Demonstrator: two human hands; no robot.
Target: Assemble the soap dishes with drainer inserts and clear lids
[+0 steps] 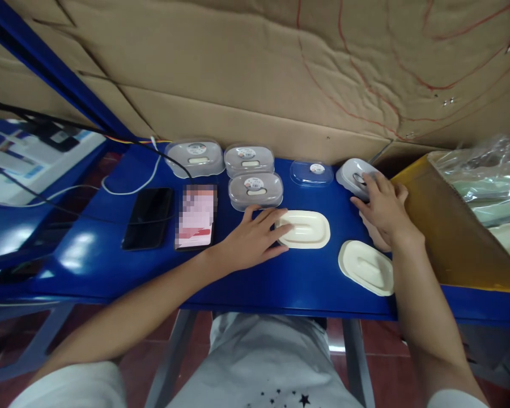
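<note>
On the blue table [255,289], my left hand [259,235] rests with fingers spread, its fingertips on the left end of a cream oval tray [308,229]. A second cream tray [368,266] lies near the front, partly covered by my right forearm. Farther back, my right hand [385,207] reaches over a greyish clear-lidded container [352,173], fingers curved over its right side; whether they grip it I cannot tell. Left of that container lies a clear plastic lid [311,174] with a round sticker. Something pale shows beneath my right palm, mostly hidden.
Several clear-lidded containers [255,191] with round stickers stand along the back. A lit phone [195,218] and a dark phone [148,220] lie at left, with cables crossing behind. On the right, a cardboard box [433,226] holds plastic-wrapped pale pieces. A cardboard wall [238,73] rises behind.
</note>
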